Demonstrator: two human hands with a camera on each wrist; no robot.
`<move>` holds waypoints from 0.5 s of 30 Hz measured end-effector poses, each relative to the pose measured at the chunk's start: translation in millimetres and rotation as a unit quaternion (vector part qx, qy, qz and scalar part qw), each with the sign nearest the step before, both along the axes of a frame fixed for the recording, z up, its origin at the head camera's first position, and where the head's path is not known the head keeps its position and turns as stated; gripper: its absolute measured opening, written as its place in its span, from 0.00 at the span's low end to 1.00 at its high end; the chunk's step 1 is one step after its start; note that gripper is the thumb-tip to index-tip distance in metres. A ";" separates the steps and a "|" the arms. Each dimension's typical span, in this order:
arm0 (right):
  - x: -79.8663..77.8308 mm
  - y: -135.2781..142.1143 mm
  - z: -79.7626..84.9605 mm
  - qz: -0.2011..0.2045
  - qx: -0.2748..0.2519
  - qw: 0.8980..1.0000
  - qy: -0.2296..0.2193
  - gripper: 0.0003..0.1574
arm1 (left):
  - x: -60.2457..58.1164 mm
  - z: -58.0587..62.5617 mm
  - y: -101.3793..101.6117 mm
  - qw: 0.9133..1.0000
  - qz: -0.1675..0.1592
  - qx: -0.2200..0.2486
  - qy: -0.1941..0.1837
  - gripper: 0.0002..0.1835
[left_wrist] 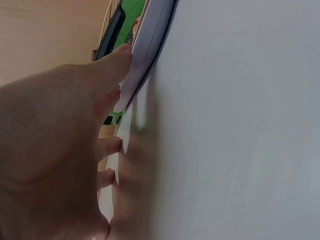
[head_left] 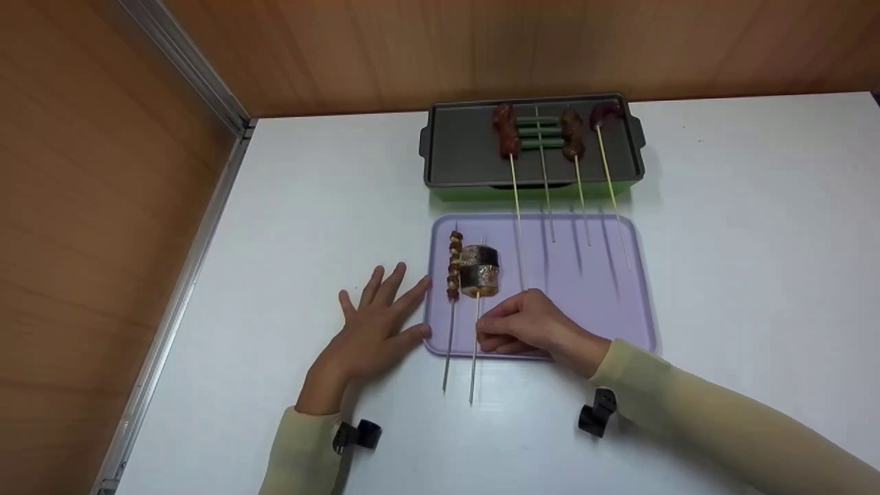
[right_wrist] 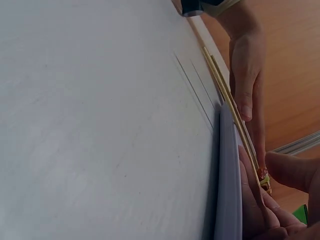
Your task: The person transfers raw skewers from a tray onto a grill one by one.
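On the lilac tray (head_left: 577,316) lie two skewers side by side. The left one (head_left: 454,268) carries small brown and pale pieces. The other skewer (head_left: 479,275) holds two chunky dark-and-silvery pieces. My right hand (head_left: 526,323) pinches that chunky skewer's stick below the food, low over the tray's front part. In the right wrist view its thumb (right_wrist: 290,170) and curled fingers close on the stick. My left hand (head_left: 375,333) is spread flat on the table, with thumb and index fingertips at the tray's left rim. The left wrist view shows its thumb (left_wrist: 117,57) against the tray's side.
Behind the tray stands a green grill with a dark plate (head_left: 460,144). Several skewers rest on it, including a red one (head_left: 507,130) and one with green pieces (head_left: 540,130), their sticks reaching over the tray. Wooden panels (head_left: 412,48) border the white table (head_left: 289,206).
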State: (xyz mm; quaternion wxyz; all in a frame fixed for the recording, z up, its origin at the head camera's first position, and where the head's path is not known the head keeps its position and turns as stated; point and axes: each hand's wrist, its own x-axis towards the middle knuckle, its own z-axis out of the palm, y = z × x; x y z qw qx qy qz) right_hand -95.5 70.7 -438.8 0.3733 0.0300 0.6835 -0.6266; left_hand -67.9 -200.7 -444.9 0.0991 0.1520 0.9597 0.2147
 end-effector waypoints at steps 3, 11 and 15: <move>-1.7 -3.4 -0.8 0.003 0.007 1.000 -0.005 0.15 | 0.1 0.0 0.3 1.000 -0.002 0.004 0.002 0.35; -3.3 -10.8 -1.3 -0.001 0.030 0.999 0.012 0.11 | 0.3 -0.2 0.0 1.000 0.001 0.002 0.005 0.35; -3.3 -11.9 -2.5 -0.006 0.029 0.999 0.014 0.11 | 0.3 -0.2 -0.3 1.000 0.000 0.006 0.005 0.35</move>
